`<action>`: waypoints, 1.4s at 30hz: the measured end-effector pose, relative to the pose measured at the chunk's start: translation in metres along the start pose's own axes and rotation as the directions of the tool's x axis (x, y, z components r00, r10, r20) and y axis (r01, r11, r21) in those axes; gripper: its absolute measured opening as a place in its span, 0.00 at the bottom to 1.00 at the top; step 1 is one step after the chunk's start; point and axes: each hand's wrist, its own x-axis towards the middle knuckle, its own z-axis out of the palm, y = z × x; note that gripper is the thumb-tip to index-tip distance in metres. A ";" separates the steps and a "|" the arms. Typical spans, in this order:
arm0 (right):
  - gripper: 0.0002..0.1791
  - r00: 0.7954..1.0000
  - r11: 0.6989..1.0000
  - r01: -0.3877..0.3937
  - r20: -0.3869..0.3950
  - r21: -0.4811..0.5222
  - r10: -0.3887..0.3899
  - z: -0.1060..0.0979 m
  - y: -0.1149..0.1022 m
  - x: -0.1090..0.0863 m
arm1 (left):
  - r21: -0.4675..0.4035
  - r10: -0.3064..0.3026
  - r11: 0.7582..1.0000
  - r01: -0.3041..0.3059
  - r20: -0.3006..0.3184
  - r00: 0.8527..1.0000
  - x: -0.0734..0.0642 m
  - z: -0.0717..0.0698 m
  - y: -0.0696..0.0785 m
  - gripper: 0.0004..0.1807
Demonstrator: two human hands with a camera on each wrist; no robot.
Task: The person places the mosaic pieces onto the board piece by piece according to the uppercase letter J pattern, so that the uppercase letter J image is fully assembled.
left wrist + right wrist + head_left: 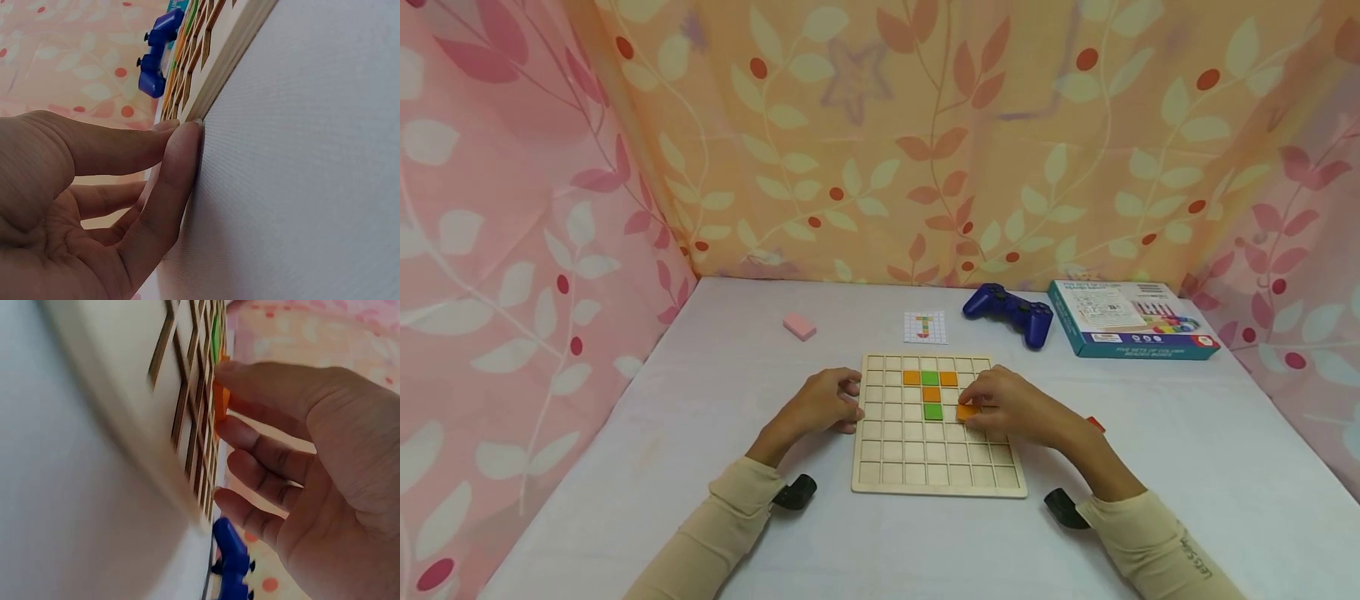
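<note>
A square wooden grid board lies on the white-covered table. Near its top, a row holds an orange tile, a green tile and another orange tile. Below the green one are an orange tile and a lower green tile. My right hand pinches an orange square tile between thumb and finger, over the board's right half. On the opposite side, my left hand holds the board's left edge, thumb and forefinger together at its rim.
Behind the board lies a small card printed with a coloured grid pattern. A pink block sits back left; a blue game controller and a boxed game are back right. Something red shows partly behind the right wrist.
</note>
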 end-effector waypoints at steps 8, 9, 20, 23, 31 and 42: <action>0.14 1.000 1.000 0.011 -0.024 0.017 -0.011 0.010 -0.022 0.000 | -0.009 0.000 1.000 0.000 0.006 1.000 0.000 0.000 -0.001 0.33; 0.14 1.000 1.000 0.010 -0.024 0.020 -0.009 0.012 -0.024 0.001 | -0.010 0.000 1.000 0.000 0.006 1.000 0.000 0.000 -0.001 0.33; 0.12 0.998 0.997 0.055 -0.037 -0.060 -0.057 0.028 -0.035 0.005 | -0.007 0.000 1.000 0.000 0.009 1.000 0.000 0.000 0.001 0.33; 0.12 0.998 0.996 0.050 -0.040 -0.073 -0.053 0.031 -0.038 0.005 | -0.013 0.001 1.000 0.000 0.010 1.000 0.000 0.000 0.000 0.33; 0.13 0.997 0.995 0.059 -0.040 -0.087 -0.062 0.029 -0.040 0.003 | -0.029 0.001 1.000 0.000 0.010 1.000 -0.001 0.000 0.000 0.34; 0.10 0.998 0.997 0.067 -0.010 -0.046 -0.068 0.025 -0.037 0.002 | -0.033 0.012 0.999 -0.012 0.012 1.000 0.000 -0.001 0.000 0.34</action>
